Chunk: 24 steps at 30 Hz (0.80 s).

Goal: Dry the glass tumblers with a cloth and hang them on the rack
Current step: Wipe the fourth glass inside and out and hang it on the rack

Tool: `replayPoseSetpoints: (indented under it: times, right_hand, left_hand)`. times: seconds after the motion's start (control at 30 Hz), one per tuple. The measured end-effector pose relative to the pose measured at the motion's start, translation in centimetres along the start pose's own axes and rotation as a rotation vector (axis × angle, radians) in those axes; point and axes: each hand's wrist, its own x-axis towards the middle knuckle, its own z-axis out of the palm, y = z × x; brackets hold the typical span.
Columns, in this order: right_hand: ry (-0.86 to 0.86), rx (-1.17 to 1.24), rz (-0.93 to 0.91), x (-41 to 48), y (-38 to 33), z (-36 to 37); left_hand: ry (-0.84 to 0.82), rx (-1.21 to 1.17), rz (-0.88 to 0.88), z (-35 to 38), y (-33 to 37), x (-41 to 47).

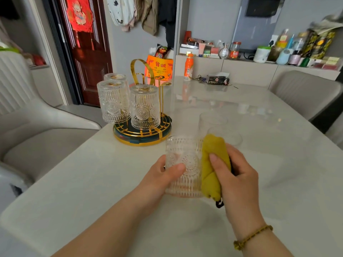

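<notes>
While the left hand (pixel 159 177) grips the ribbed tumbler (pixel 185 160), thumb curled across its front and fingers hidden behind, the right hand (pixel 239 180) pinches a bunched yellow cloth (pixel 211 153) against the glass's near side. The tumbler is between both hands; can't tell if it touches the table (pixel 92 182).

Risks:
- A hard wipe toward the left hand could slip the wet glass out of that one-hand hold.
- Two waiting tumblers (pixel 212 120) stand just beyond the right hand, so a wide swipe could knock them.
- The rack (pixel 141 142), ahead of the left hand, carries three hung glasses (pixel 144 108), and a careless hang could clink them.
</notes>
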Motion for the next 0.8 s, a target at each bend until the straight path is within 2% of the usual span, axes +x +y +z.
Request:
replayPoseSetpoints:
  times: [0.07,0.1,0.2,0.3,0.37,0.43,0.53,0.6,0.7,0.77,0.8]
  right_hand:
    - [-0.033,-0.014,0.056,-0.1,0.1,0.4]
    - [-0.060,-0.048,0.028,-0.4,0.2,0.6]
    - [-0.180,-0.262,-0.207,-1.1,-0.2,1.3]
    - [-0.197,-0.342,-0.349,-1.1,-0.4,0.8]
    - [-0.101,-0.249,-0.284,-0.8,-0.8,0.4]
    - [-0.038,-0.082,-0.129,-0.5,-0.9,0.3]
    - [-0.115,-0.007,0.051,-0.3,-0.2,0.4]
    - [-0.199,-0.071,0.051,-0.8,0.0,0.8]
    - [-0.234,-0.253,-0.185,-1.6,-0.3,1.5]
    - [-0.197,-0.377,-0.391,-1.7,-0.2,1.3]
    - [-0.160,-0.388,-0.429,-1.5,-0.3,1.2]
  left_hand:
    - [0.031,-0.049,0.003,-0.1,0.1,0.2]
    - [0.069,-0.075,0.000,-0.2,0.1,0.3]
    - [0.162,-0.045,-0.009,-0.4,0.3,0.6]
    - [0.108,0.003,-0.003,-0.6,0.3,0.3]
    - [0.014,-0.002,0.007,-0.5,0.4,-0.1]
    - [-0.041,-0.034,0.020,-0.2,0.5,-0.5]
    - [-0.013,-0.152,0.030,0.0,0.8,-0.5]
    - [0.058,-0.201,0.013,-0.2,1.2,-0.4]
    - [0.135,-0.138,-0.003,-0.7,1.2,-0.3]
    - [0.122,-0.022,-0.012,-0.6,0.8,-0.3]
    - [0.103,0.006,-0.017,-0.5,0.6,-0.4]
